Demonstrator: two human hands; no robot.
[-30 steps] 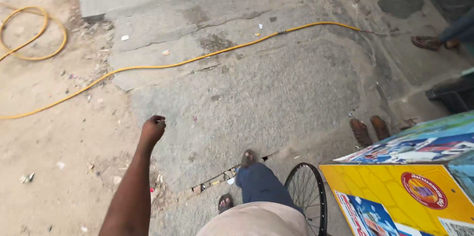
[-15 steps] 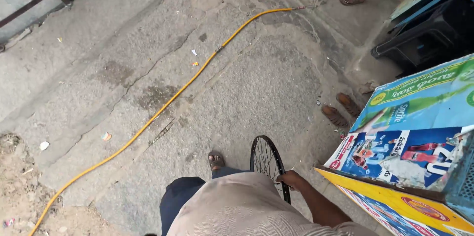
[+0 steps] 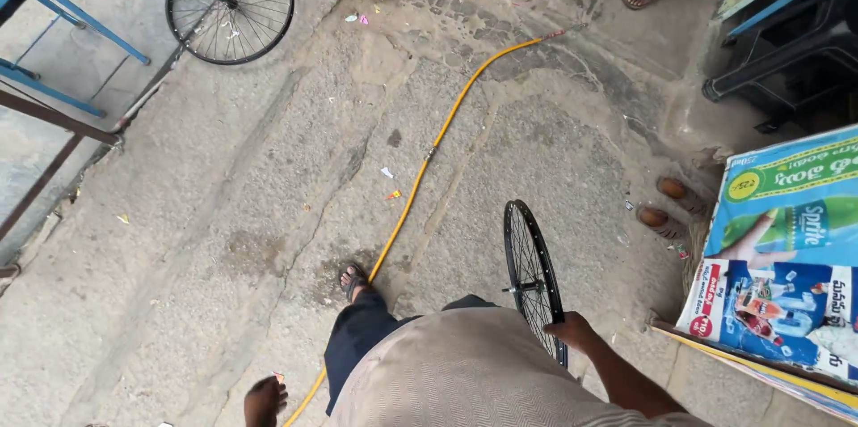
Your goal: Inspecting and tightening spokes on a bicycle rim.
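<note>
Bicycle wheel [image 3: 533, 282]: a black spoked rim standing upright on its edge on the ground, just right of the person's legs; its plane runs away from the camera, the axle pointing left and right.
Ground [image 3: 223, 239]: rough grey concrete with cracks and bits of litter, outdoors.
Printed panel [image 3: 786, 257]: a large colourful poster board lying at the right edge, near the wheel.
Second wheel [image 3: 231, 4]: lies flat at the top left, well apart from the first.
Yellow hose [image 3: 420, 181]: runs diagonally from the upper right down past the sandalled foot [image 3: 352, 280].
Right hand [image 3: 572, 332]: grip clenched on the upright wheel's near rim.
Left hand [image 3: 265, 398]: hangs free, grip released, fingers loosely curled.
</note>
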